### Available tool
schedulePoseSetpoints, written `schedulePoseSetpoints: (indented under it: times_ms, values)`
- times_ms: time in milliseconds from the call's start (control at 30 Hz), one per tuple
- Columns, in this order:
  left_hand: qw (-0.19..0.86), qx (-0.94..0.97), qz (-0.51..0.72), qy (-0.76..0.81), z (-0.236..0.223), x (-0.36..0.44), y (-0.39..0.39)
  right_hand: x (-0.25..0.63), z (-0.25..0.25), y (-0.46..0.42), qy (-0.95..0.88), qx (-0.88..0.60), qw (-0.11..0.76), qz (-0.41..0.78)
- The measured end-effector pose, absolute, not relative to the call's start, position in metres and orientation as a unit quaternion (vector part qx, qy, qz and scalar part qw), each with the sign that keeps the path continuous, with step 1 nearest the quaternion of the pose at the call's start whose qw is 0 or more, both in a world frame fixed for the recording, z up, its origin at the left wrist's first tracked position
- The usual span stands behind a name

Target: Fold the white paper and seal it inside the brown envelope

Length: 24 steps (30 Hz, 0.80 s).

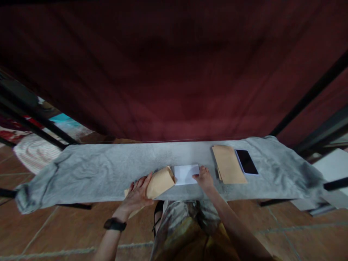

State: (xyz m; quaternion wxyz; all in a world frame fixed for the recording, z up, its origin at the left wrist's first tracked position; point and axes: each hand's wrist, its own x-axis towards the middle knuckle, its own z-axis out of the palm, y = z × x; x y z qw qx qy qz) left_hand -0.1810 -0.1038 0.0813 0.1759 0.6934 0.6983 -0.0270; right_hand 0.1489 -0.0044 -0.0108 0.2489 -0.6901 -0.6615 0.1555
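My left hand (138, 194), with a dark watch on the wrist, holds a brown paper envelope (162, 181) at the front edge of the bench. The envelope is tilted, and its mouth gapes a little toward the right. Just right of that mouth lies a folded-looking sheet of white paper (186, 174), its left edge close to the opening; whether it reaches inside I cannot tell. My right hand (204, 178) grips the white paper at its right edge, thumb on top.
A stack of brown envelopes (230, 165) lies to the right, beside a phone (247, 162) with a dark screen. A grey cloth (89, 170) covers the narrow bench. Behind hangs a dark red curtain (185, 90), with black metal bars (307, 98) at both sides.
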Motion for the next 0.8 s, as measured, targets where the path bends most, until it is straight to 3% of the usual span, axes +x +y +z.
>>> schedulePoseSetpoints:
  times_ms: [233,600,800]
  values:
    - [0.145,0.706,-0.023,0.693,0.068,-0.182,-0.108,0.153,-0.010,0.001,-0.614,-0.675,0.317,0.258]
    - [0.161,0.717,-0.011,0.678,0.071,-0.177,-0.105,0.157,0.006,-0.003,-0.536,-0.544,0.516,0.388]
    - [0.202,0.708,-0.004,0.677,0.073,-0.168,-0.101,0.159,0.002,-0.017,-0.596,-0.528,0.463,0.388]
